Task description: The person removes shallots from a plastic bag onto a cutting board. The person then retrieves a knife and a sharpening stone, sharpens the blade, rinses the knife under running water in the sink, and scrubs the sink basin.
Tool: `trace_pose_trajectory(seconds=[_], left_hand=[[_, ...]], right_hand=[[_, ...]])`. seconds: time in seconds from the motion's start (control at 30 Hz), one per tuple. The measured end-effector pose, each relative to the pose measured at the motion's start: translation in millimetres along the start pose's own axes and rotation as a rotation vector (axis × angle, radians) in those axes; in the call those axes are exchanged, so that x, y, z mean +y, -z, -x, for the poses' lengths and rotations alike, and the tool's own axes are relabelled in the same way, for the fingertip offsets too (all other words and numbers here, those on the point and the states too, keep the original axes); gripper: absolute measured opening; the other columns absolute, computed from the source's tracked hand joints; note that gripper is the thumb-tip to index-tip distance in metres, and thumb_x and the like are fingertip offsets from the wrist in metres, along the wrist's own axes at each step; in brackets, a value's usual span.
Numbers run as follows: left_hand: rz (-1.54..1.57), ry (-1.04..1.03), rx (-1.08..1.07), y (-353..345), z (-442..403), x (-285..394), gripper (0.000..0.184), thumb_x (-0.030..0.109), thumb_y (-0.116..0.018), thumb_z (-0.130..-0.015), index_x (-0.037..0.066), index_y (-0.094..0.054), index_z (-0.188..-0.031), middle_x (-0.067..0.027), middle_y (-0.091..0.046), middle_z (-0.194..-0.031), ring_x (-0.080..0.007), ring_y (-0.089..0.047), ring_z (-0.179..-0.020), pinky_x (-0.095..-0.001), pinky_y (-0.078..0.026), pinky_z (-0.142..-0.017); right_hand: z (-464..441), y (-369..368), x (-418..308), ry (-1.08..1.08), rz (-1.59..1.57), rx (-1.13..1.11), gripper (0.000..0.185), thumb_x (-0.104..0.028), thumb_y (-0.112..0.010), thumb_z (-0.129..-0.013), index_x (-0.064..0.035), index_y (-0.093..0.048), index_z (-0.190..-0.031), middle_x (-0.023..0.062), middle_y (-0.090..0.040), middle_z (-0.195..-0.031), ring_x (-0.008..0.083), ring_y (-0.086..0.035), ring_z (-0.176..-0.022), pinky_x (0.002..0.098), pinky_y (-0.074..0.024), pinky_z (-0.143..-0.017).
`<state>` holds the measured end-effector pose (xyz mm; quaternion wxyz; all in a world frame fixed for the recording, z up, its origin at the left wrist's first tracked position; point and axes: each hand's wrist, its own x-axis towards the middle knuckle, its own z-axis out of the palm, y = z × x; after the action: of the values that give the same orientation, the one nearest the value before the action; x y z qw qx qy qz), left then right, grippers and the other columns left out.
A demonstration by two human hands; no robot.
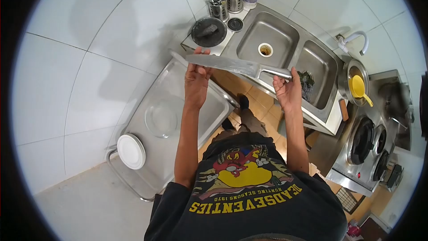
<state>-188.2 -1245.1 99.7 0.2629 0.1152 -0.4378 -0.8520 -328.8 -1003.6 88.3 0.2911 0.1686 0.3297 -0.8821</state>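
As the left hand point(195, 82) curls part-closed about the knife's point(227, 64) blade, sliding metal could cut its fingers; should the right hand's point(287, 93) fingertip hold on the handle point(277, 71) slip, the knife could drop between trolley point(133, 120) and worktop point(330, 121). Forearms extend forward, palms upturned.

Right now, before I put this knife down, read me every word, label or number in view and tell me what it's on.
"DEADSEVENTIES": large yellow letters on the black T-shirt, upside down in this view.
"HUNTING SEASONS 1970": smaller line on the same shirt.
Stove: small red mark, too small to read.
Knife: no readable text.
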Motion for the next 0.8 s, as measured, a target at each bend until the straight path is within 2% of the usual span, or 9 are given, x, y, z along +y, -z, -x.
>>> trace_pose_trajectory(seconds=[0.13, 0.23, 0.33, 0.47, 0.57, 0.6, 0.7, 0.73, 0.8], left_hand=[[-0.041, 0.071, -0.102, -12, 23, -12, 0.057, 0.022, -0.064, -0.091, 0.015, -0.040, -0.142, -0.0032, -0.046, -0.143, -0.0188, -0.048, -0.128, -0.0386, -0.038, -0.110], [0.062, 0.085, -0.094, -23, 35, -21, 0.059, 0.020, -0.068, -0.089, 0.011, -0.041, -0.141, -0.0061, -0.048, -0.140, -0.0189, -0.049, -0.126, -0.0387, -0.039, -0.109], [0.081, 0.084, -0.136, -27, 41, -31, 0.055, 0.019, -0.068, -0.089, 0.009, -0.045, -0.137, -0.0080, -0.052, -0.136, -0.0208, -0.050, -0.125, -0.0389, -0.039, -0.109], [0.049, 0.056, -0.223, -40, 51, -39, 0.042, 0.020, -0.060, -0.094, 0.012, -0.047, -0.133, -0.0055, -0.053, -0.134, -0.0218, -0.048, -0.127, -0.0414, -0.037, -0.111], [0.037, 0.097, -0.208, -57, 63, -44, 0.042, 0.022, -0.060, -0.094, 0.010, -0.047, -0.132, -0.0063, -0.054, -0.132, -0.0228, -0.051, -0.124, -0.0398, -0.038, -0.110], [0.030, 0.105, -0.216, -61, 66, -47, 0.042, 0.022, -0.060, -0.094, 0.010, -0.047, -0.132, -0.0067, -0.054, -0.131, -0.0230, -0.051, -0.123, -0.0393, -0.038, -0.109], [-0.020, 0.151, -0.262, -74, 83, -63, 0.047, 0.024, -0.061, -0.093, 0.007, -0.045, -0.134, -0.0083, -0.055, -0.130, -0.0235, -0.053, -0.121, -0.0382, -0.041, -0.107], [-0.024, 0.184, -0.288, -81, 89, -68, 0.048, 0.025, -0.061, -0.093, 0.007, -0.045, -0.135, -0.0085, -0.055, -0.130, -0.0236, -0.053, -0.120, -0.0380, -0.042, -0.107], [-0.065, 0.288, -0.293, -101, 107, -75, 0.053, 0.026, -0.064, -0.092, 0.006, -0.044, -0.137, -0.0089, -0.055, -0.130, -0.0228, -0.053, -0.121, -0.0371, -0.042, -0.106]], right_hand=[[24, 17, 8, -0.010, -0.073, 0.018, 0.034, -0.034, -0.059, -0.094, 0.0000, -0.054, -0.094, 0.0102, -0.062, -0.074, 0.0270, -0.070, -0.071, 0.0332, -0.0612, -0.063], [37, 33, 7, -0.039, -0.101, 0.029, 0.035, -0.035, -0.059, -0.094, 0.0000, -0.054, -0.094, 0.0108, -0.063, -0.075, 0.0271, -0.070, -0.071, 0.0336, -0.0611, -0.063], [55, 42, 3, -0.012, -0.111, 0.054, 0.033, -0.034, -0.060, -0.094, -0.0009, -0.054, -0.096, 0.0103, -0.063, -0.074, 0.0269, -0.070, -0.071, 0.0336, -0.0612, -0.063], [70, 84, -7, -0.031, -0.062, 0.010, 0.025, -0.029, -0.061, -0.094, -0.0058, -0.055, -0.101, 0.0111, -0.065, -0.082, 0.0276, -0.070, -0.076, 0.0336, -0.0597, -0.064], [94, 108, -23, -0.054, 0.149, -0.062, 0.022, -0.026, -0.061, -0.094, -0.0076, -0.055, -0.104, 0.0106, -0.065, -0.084, 0.0269, -0.069, -0.076, 0.0328, -0.0567, -0.064], [107, 107, -30, -0.032, 0.220, -0.155, 0.023, -0.024, -0.061, -0.094, -0.0036, -0.060, -0.104, 0.0104, -0.066, -0.085, 0.0185, -0.066, -0.068, 0.0284, -0.0543, -0.060], [125, 142, -52, -0.047, 0.707, -0.282, 0.024, -0.023, -0.063, -0.093, -0.0042, -0.062, -0.108, 0.0049, -0.065, -0.080, 0.0128, -0.062, -0.066, 0.0258, -0.0477, -0.059], [141, 135, -58, -0.036, 0.871, -0.235, 0.026, -0.024, -0.065, -0.092, -0.0024, -0.066, -0.106, 0.0023, -0.063, -0.077, 0.0080, -0.057, -0.062, 0.0219, -0.0434, -0.055], [157, 137, -69, -0.102, 1.051, -0.352, 0.026, -0.025, -0.066, -0.092, -0.0024, -0.066, -0.103, 0.0004, -0.060, -0.074, 0.0072, -0.056, -0.060, 0.0213, -0.0414, -0.053]])
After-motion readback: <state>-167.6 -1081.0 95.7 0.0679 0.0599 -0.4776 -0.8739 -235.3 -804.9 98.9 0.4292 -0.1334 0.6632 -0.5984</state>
